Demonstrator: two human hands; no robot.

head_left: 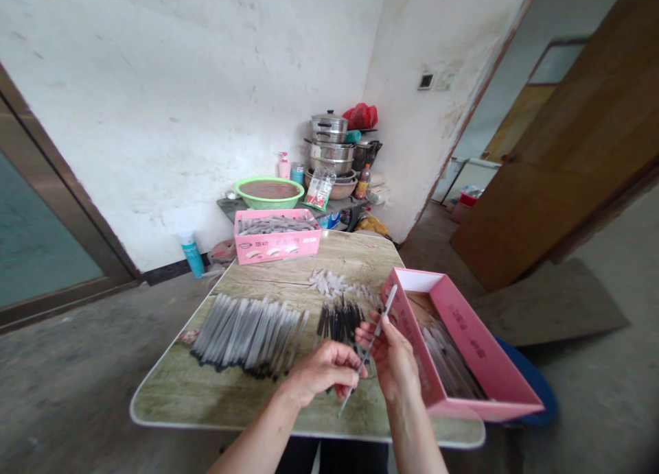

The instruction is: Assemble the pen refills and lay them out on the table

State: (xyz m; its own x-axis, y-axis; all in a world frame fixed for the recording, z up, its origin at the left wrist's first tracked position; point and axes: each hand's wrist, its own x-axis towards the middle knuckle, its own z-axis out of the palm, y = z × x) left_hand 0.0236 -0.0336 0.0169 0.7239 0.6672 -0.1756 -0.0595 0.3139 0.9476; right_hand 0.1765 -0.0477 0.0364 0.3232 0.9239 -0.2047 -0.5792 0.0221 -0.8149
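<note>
A slim pen [366,354] with a pale cap slants between my two hands above the table. My left hand [328,370] pinches its lower part between thumb and fingers. Higher up, near the capped end, my right hand [394,354] grips the same pen. To the left lies a broad row of clear pen barrels [247,333] with dark ends toward me. Black pen parts [340,320] lie behind my hands, partly hidden by them. Beyond these is a loose heap of small whitish caps [327,283].
At my right a pink box [489,409] holds many pens and overhangs a blue stool [535,378]. Another pink box [278,247], full of pens, stands at the table's [175,395] far edge. Behind it are a green basin [270,203] and stacked pots [331,155].
</note>
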